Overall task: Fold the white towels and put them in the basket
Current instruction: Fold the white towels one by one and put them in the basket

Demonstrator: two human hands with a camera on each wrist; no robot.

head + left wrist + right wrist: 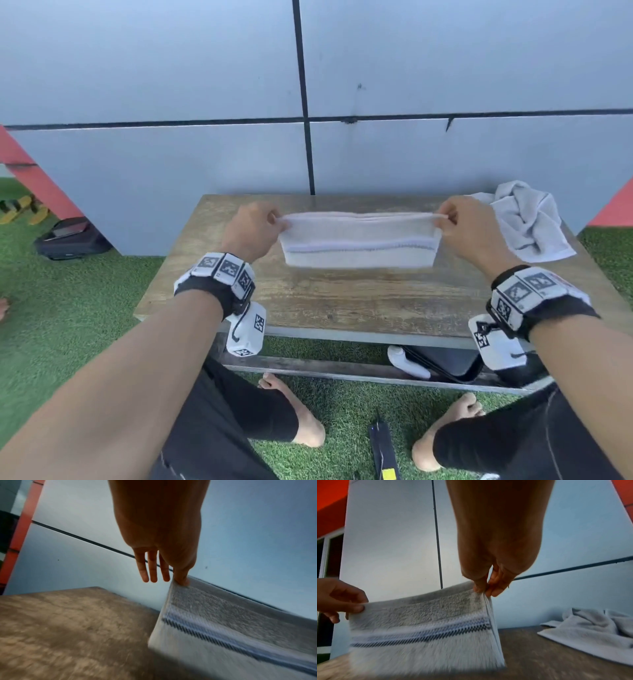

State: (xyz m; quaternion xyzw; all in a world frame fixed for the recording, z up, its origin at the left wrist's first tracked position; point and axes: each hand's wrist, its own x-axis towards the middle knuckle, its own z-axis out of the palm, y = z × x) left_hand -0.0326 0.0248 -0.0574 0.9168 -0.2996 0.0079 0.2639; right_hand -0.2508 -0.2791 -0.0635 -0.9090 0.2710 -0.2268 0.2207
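Observation:
A white towel with a dark stripe (359,241) hangs folded over, stretched between both hands above the wooden table (342,301). My left hand (270,221) pinches its upper left corner; in the left wrist view thumb and forefinger hold the towel (231,615) while three fingers (152,568) stay straight. My right hand (445,219) pinches the upper right corner, seen close in the right wrist view on the towel (423,626). The towel's lower edge hangs just over the tabletop. No basket is in view.
A second white towel (527,219) lies crumpled at the table's far right corner, also in the right wrist view (594,628). A grey panelled wall (205,102) stands just behind the table. Under the table lie a dark case (445,363), green turf and my bare feet.

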